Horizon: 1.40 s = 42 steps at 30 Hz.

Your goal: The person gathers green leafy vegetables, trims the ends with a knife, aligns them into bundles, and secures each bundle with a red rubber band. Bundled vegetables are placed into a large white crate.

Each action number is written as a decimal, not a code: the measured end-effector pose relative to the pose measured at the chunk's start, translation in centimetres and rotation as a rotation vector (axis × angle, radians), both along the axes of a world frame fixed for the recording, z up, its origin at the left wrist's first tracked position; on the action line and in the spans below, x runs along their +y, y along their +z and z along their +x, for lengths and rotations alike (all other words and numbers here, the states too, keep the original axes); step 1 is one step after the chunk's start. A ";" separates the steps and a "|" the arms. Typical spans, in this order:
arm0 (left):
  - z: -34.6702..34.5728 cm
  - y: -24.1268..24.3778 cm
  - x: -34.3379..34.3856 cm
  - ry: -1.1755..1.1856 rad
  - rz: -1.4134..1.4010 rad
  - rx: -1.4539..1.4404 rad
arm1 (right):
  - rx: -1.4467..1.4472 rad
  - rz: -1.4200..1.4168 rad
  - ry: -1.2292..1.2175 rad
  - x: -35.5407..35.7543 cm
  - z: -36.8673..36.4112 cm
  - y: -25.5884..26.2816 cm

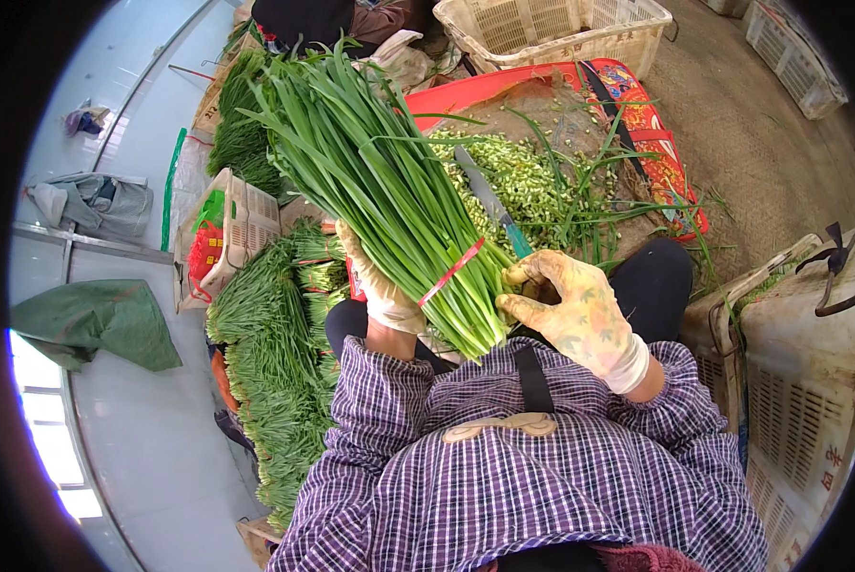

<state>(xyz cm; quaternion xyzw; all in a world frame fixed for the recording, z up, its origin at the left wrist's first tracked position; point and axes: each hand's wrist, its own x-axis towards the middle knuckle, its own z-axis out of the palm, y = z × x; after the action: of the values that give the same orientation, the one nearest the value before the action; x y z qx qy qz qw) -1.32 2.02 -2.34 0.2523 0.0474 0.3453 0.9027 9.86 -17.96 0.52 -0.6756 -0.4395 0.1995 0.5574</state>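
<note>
My gloved left hand supports a large bundle of green Chinese chives from its left side. A red band goes round the bundle near the pale cut ends, which point down toward my lap; the leaves point up and left. My gloved right hand is at the right side of the cut ends, thumb and forefinger curved toward each other; whether it pinches a stalk is not clear. Beyond it, a knife with a teal handle lies on a heap of chopped stem ends over a brown cloth.
Banded chive bundles are piled along my left. A plastic crate with red and green bags stands at the left, another crate ahead, and large crates close at my right. Dark clothing of another person shows at the top.
</note>
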 end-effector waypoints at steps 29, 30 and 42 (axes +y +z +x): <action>-0.4 -0.6 0.0 0.208 0.095 0.296 | 0.107 0.021 -0.087 0.4 0.6 -0.3; -0.4 -0.6 -0.1 0.217 0.101 0.296 | 0.024 0.040 -0.100 -0.6 0.5 0.3; -0.2 1.0 -0.8 0.248 0.060 0.399 | 0.267 0.327 0.592 -3.6 0.8 1.2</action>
<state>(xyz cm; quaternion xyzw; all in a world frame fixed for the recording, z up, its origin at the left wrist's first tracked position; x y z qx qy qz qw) -1.52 1.23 -1.38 0.3343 0.2451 0.3981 0.8183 10.65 -21.61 1.76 -0.3890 -0.5655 0.3655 0.6287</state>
